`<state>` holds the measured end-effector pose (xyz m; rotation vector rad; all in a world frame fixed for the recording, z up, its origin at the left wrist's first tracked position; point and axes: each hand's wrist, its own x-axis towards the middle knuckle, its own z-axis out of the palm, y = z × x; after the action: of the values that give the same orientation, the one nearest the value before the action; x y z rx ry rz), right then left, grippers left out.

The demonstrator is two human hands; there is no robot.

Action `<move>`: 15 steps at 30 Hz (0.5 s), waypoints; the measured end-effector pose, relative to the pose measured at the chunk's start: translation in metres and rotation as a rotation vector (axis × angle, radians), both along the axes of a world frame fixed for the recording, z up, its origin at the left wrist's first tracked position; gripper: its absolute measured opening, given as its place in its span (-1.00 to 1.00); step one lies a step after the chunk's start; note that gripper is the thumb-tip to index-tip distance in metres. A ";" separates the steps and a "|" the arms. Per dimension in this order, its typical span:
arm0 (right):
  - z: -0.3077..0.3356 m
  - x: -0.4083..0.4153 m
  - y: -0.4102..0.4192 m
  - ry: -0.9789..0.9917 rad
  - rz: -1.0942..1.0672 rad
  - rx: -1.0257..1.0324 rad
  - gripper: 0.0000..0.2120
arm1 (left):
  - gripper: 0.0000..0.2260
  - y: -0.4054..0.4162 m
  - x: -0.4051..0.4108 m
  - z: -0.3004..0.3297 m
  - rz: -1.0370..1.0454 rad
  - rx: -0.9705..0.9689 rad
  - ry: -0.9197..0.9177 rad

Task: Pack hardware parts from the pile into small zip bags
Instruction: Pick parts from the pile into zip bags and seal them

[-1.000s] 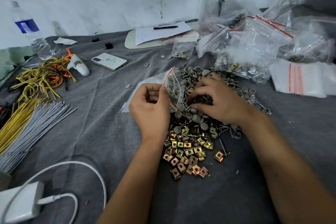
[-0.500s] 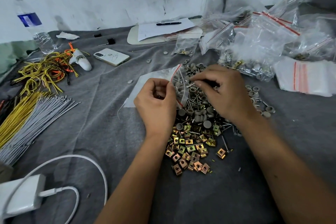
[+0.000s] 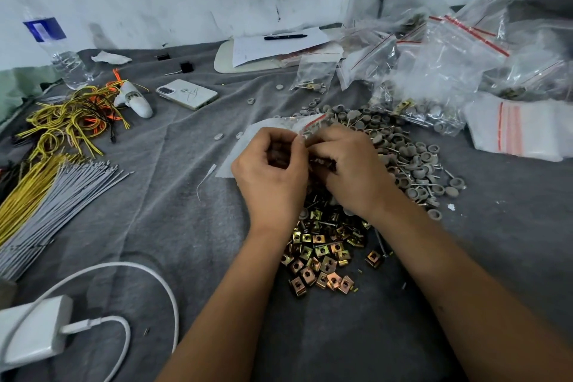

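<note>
Clear zip bag (image 3: 305,124) pinched by both hands; bottle (image 3: 54,43) label unreadable

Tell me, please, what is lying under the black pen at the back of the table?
The black pen rests on a white sheet of paper, which lies on a pale board. Whatever is under the board is covered; only grey cloth shows around it.

Clear zip bag (image 3: 305,122) raised over the mixed hardware pile (image 3: 322,251).
</note>
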<state>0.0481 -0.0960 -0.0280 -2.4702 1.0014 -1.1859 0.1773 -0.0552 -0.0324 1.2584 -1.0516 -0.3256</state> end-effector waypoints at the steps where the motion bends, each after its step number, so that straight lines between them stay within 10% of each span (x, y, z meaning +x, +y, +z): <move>1: 0.001 0.000 0.000 -0.021 -0.014 -0.015 -0.84 | -0.86 -0.001 0.001 0.000 0.019 0.002 0.024; 15: 0.007 -0.019 -0.008 0.224 -0.128 0.307 -0.65 | -0.84 -0.005 0.010 0.005 0.199 -0.035 0.261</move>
<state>0.0287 -0.1036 -0.0206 -2.3552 1.3085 -0.7291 0.1877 -0.0597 -0.0277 1.2400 -0.7014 -0.3073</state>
